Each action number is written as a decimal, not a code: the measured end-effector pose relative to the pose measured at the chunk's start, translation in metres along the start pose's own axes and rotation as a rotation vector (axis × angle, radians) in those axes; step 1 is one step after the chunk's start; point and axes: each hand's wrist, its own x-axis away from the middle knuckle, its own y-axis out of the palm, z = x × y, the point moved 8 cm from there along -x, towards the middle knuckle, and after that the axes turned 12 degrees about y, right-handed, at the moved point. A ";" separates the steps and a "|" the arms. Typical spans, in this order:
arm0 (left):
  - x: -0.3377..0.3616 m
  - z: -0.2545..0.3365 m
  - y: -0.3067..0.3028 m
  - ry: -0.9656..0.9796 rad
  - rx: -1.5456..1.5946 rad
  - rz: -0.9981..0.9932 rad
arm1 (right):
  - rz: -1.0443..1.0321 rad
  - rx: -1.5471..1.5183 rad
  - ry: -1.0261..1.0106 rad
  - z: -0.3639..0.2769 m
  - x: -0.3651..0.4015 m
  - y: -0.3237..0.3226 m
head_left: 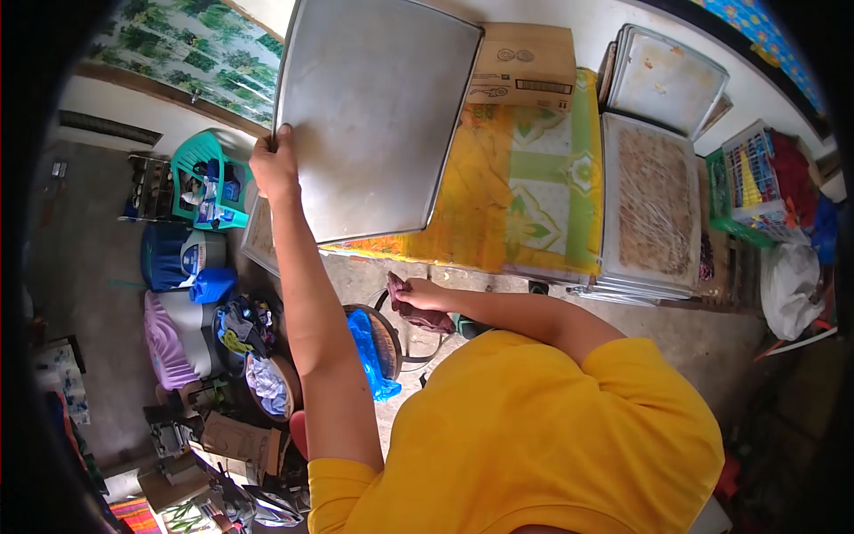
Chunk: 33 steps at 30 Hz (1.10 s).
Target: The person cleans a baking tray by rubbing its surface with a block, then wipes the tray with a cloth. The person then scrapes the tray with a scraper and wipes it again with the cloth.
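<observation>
My left hand (276, 167) grips the left edge of a large grey metal baking tray (378, 116), its thumb over the rim. The tray is raised and tilted above the table, its flat face towards me. My right hand (422, 294) is lower, near my body, closed around a crumpled maroon cloth (418, 311). The cloth hangs below the tray and does not touch it. Part of the table with its yellow and green patterned cover (538, 187) is hidden behind the tray.
A cardboard box (525, 64) stands at the table's back. On the right are stacked trays (651, 200), more trays leaning on the wall (663, 80), and crates (747, 182). A green plastic chair (187, 169) and baskets of clothes (269, 387) stand left. A blue plastic bag (369, 356) lies below.
</observation>
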 end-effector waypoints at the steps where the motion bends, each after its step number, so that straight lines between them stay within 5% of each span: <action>1: 0.005 0.005 -0.001 -0.009 0.003 0.003 | 0.102 0.038 -0.068 -0.014 0.012 -0.015; 3: 0.011 0.008 -0.004 -0.032 0.013 0.011 | 0.268 0.073 -0.114 -0.062 0.056 -0.065; 6: 0.017 0.012 0.009 -0.042 -0.189 -0.041 | 0.766 0.106 -0.586 -0.152 0.114 -0.124; 9: 0.033 0.041 0.027 -0.118 -0.275 -0.156 | 0.827 0.113 -0.794 -0.204 0.111 -0.117; 13: 0.044 0.075 0.041 -0.024 -0.228 -0.236 | 0.631 0.187 -0.586 -0.165 0.060 -0.081; 16: 0.039 0.096 0.018 -0.001 -0.347 -0.182 | 0.736 0.382 -0.179 -0.047 0.005 -0.086; 18: 0.031 0.106 0.001 -0.006 -0.476 -0.157 | 0.502 0.374 0.009 0.003 0.016 -0.106; 21: 0.023 0.102 -0.014 0.085 -0.473 -0.098 | 0.444 0.230 -0.166 0.026 0.042 -0.154; 23: 0.028 0.096 -0.011 0.158 -0.403 -0.106 | 0.867 0.055 -0.216 0.034 0.094 -0.219; 25: 0.042 0.097 -0.003 0.268 -0.457 -0.080 | 0.899 -0.218 -0.008 0.069 0.120 -0.289; 29: 0.076 0.106 0.010 0.590 -0.477 0.030 | 1.197 -0.140 0.065 0.138 0.160 -0.436; 33: 0.110 0.115 0.027 0.769 -0.520 0.105 | 1.447 0.088 0.224 0.158 0.168 -0.518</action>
